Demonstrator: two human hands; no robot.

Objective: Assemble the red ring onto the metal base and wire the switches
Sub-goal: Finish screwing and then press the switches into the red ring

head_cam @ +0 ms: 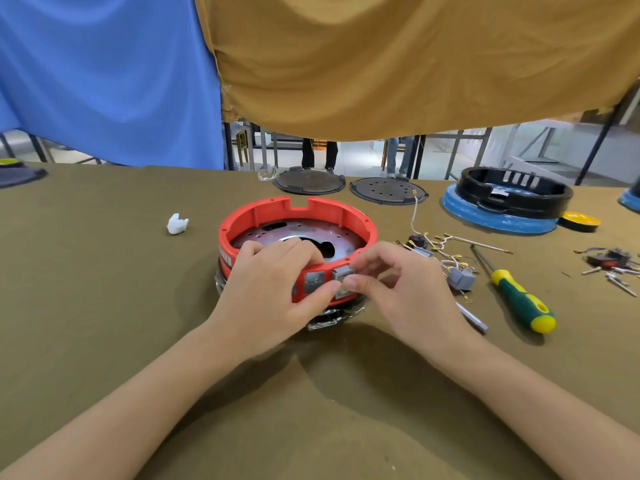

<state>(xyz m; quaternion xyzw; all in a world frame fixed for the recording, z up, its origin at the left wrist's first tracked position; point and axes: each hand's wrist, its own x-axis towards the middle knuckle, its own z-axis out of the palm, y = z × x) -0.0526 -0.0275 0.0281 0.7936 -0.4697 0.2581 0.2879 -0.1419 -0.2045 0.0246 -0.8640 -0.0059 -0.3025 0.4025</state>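
Observation:
The red ring [298, 211] sits on the metal base [301, 237] in the middle of the table, with a perforated metal plate showing inside it. My left hand [273, 289] grips the ring's near wall, fingers curled over the rim and thumb on the outside. A grey switch [314, 280] is set in that wall. My right hand [398, 285] pinches a second grey switch [343, 273] at the opening beside it. A bundle of white wires with brass terminals [446, 245] and another grey switch [460, 278] lie to the right.
A green and yellow screwdriver [519, 299] lies at the right. At the back stand two dark round plates [309, 181], a black ring on a blue base [512, 199] and a yellow tape roll [581, 220]. A crumpled white scrap [177, 223] lies left. More switches [613, 263] lie far right.

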